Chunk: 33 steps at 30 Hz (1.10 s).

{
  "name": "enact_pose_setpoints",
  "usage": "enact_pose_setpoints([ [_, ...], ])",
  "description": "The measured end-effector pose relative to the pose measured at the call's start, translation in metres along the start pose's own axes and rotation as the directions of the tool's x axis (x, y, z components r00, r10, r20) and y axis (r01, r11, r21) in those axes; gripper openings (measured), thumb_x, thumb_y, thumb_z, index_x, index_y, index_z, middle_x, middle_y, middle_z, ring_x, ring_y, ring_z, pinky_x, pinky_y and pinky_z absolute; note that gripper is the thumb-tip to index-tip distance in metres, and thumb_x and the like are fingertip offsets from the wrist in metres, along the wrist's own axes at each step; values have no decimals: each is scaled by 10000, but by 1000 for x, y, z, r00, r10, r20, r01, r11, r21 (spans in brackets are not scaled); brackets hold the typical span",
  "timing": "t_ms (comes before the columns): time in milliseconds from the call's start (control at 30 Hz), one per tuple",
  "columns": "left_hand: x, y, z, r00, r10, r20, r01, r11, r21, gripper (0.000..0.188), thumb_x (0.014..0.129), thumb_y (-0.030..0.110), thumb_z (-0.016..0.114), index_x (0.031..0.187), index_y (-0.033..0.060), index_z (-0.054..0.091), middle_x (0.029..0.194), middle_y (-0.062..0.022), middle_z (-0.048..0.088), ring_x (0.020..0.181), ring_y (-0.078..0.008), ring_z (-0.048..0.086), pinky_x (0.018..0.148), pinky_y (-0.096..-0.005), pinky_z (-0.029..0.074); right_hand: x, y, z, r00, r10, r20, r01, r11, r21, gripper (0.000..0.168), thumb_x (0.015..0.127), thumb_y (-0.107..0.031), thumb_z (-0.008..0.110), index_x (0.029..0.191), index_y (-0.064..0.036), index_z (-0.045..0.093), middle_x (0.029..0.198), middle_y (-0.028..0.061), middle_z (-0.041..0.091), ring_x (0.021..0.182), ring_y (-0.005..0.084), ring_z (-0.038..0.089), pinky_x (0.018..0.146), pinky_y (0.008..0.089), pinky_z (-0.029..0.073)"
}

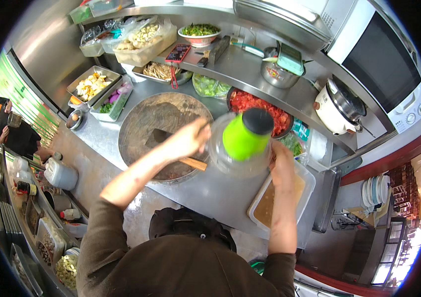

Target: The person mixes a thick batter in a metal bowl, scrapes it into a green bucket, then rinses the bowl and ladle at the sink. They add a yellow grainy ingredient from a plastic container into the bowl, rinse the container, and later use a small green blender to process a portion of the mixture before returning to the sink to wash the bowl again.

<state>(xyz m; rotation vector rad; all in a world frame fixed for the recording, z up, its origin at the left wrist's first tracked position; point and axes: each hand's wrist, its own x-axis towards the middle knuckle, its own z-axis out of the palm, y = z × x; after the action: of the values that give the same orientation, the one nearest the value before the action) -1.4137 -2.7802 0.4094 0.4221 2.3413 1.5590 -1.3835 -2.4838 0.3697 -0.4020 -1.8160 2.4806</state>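
Observation:
A food chopper [248,137] with a clear bowl, a bright green upper body and a black cap is in front of me, blurred. My right hand [283,163] grips its right side. At its left is my left hand [194,136], fingers partly curled and blurred; whether they touch the bowl cannot be made out. Under my left forearm lies a cleaver [194,163] with a dark blade and wooden handle, on a round wooden chopping block [165,107]. Below my right hand sits a plastic tub [251,211] of brown liquid, partly covered by my forearm.
Chopped tomatoes [242,100] fill a dark pan behind the chopper. Bagged lettuce [210,86] lies beside it, under a steel shelf [240,63]. A rice cooker [338,107] stands right. Trays of cut vegetables [92,86] are at the left. Another person [13,122] is at far left.

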Motion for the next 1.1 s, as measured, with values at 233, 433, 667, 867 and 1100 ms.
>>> enact_pose_setpoints([
  [233,111,22,-80,998,52,37,-51,998,-40,268,1006,173,490,1222,14,490,717,5,477,599,-67,442,470,-230,336,83,-58,51,997,-55,51,59,995,-84,165,944,-107,535,996,-11,659,832,8,616,703,112,563,642,288,516],
  [433,171,13,-97,989,-79,123,89,993,-78,292,1005,154,473,1271,36,498,754,-4,480,572,-57,400,434,-213,288,140,-65,57,999,30,-36,-31,999,-20,69,894,-56,587,841,-14,603,760,27,567,647,133,537,602,305,518],
  [667,223,-5,-117,954,-161,253,227,939,-259,256,1011,152,461,1237,39,505,745,-28,473,512,-54,317,410,-204,254,185,-97,80,987,84,-138,-96,992,-81,49,911,-19,576,895,17,547,791,49,511,609,143,531,577,283,553],
  [867,257,-12,-124,919,-185,349,338,825,-452,167,980,70,490,1145,43,488,746,-30,476,504,-42,329,402,-185,250,231,-119,86,987,127,-99,-133,990,-51,27,915,-25,577,894,-10,570,804,41,520,608,109,535,622,281,601],
  [1100,289,-12,-141,940,-205,271,318,812,-489,131,997,78,479,1126,56,476,728,-38,474,508,-38,337,386,-156,254,273,-114,94,981,152,-118,-152,988,7,63,904,4,557,954,-16,588,851,56,532,695,147,547,690,329,602],
])
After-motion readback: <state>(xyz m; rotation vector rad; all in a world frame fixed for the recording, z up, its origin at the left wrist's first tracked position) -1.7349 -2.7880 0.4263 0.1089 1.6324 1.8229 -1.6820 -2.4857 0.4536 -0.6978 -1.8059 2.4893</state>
